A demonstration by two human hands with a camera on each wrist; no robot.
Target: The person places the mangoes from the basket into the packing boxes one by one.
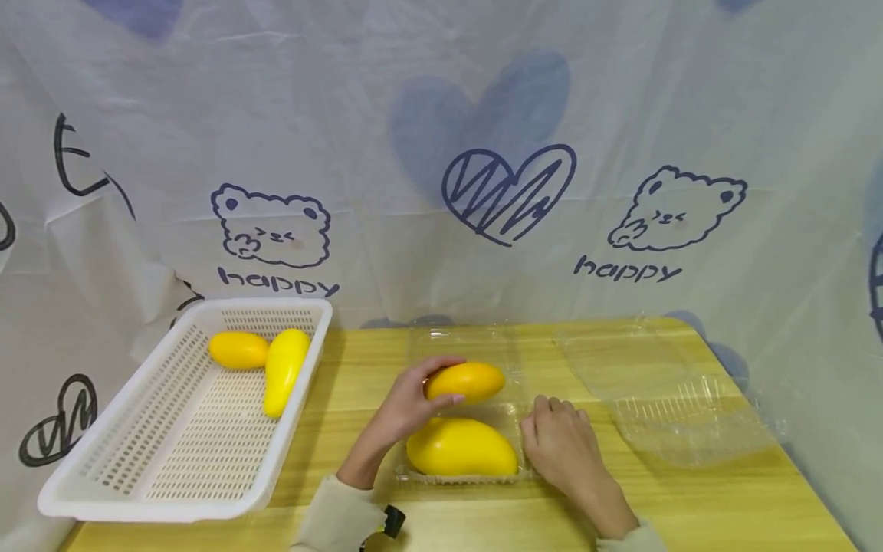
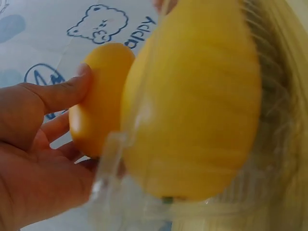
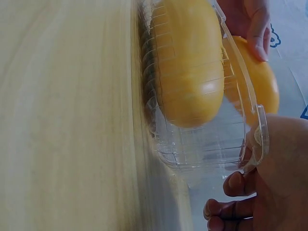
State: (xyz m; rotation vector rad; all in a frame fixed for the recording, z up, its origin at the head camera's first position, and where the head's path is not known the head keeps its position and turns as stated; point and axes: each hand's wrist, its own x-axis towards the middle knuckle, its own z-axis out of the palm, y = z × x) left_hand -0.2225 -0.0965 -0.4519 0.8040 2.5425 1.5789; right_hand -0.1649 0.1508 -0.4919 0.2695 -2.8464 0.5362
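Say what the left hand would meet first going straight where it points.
Likely the clear open lid just beyond the left hand and its mango; height is unclear, so it might pass over toward the patterned cloth.

Soft light put small highlights on the box (image 3: 204,147); wrist views looked dimmer, the left's nearer mango (image 2: 195,101) blurred.

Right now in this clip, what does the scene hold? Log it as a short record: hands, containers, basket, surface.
left hand: holds an orange fruit between thumb and fingers
right hand: fingers curled at the right edge of the middle container
middle container: clear, open, large yellow fruit inside
right-side container: clear
white basket: at left, with a shorter fruit and a longer fruit
surface: wood-grain table
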